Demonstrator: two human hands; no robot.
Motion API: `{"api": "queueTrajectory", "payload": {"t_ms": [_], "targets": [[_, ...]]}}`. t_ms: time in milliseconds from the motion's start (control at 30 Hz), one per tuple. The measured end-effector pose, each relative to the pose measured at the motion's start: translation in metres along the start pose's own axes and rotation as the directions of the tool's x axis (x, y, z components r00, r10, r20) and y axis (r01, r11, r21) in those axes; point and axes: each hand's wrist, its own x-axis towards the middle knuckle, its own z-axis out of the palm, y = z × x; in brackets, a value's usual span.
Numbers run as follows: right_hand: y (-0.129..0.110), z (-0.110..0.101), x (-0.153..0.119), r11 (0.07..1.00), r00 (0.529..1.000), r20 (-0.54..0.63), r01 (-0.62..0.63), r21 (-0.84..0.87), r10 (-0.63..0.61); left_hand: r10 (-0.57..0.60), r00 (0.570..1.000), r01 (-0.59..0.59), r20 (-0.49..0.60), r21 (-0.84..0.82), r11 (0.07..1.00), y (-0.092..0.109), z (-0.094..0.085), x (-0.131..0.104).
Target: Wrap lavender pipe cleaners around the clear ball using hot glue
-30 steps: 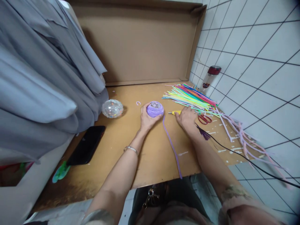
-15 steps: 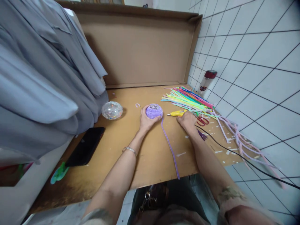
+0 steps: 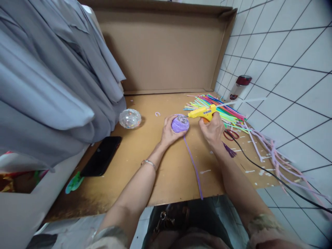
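Observation:
My left hand is wrapped round a ball wound with purple cord, whose top shows an uncovered clear patch. A loose purple tail runs from the ball down to the table's front edge. In my right hand is a yellow glue gun, its metal tip at the upper right of the ball. Whether the tip touches the ball I cannot tell. A white glue stick sticks out behind the gun.
Left on the table are a clear faceted ball, a black phone and a green item. Right are colourful pipe cleaners, red-handled scissors, a purple tassel, a black cable and a red-lidded jar.
My right hand has lifted the yellow glue gun off the table and brought its tip to the purple ball. The camera view has shifted a little.

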Motion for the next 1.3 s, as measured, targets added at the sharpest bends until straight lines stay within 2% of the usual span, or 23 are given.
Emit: {"api": "queueTrajectory", "payload": {"t_ms": [100,200,867,1300], "targets": [[-0.0001,0.0012,-0.0029,0.999,0.998,-0.031,0.053,-0.007,-0.053,0.076,0.997,-0.077,0.02,0.018,0.997,-0.0006,-0.0005,-0.0013],[0.0015,0.0022,-0.0038,0.995,0.994,-0.041,0.1,-0.024,-0.101,0.096,0.995,-0.096,0.029,0.031,0.995,-0.0015,0.0001,-0.0021],[-0.0036,-0.0031,-0.0058,0.985,0.987,0.024,0.16,-0.065,-0.159,0.12,0.991,-0.122,0.064,0.02,0.992,0.0031,0.0005,-0.0003],[-0.0044,-0.0012,-0.0071,0.984,0.987,-0.001,0.158,-0.076,-0.159,0.108,0.992,-0.109,0.066,0.01,0.994,0.0055,0.0004,-0.0002]]}}
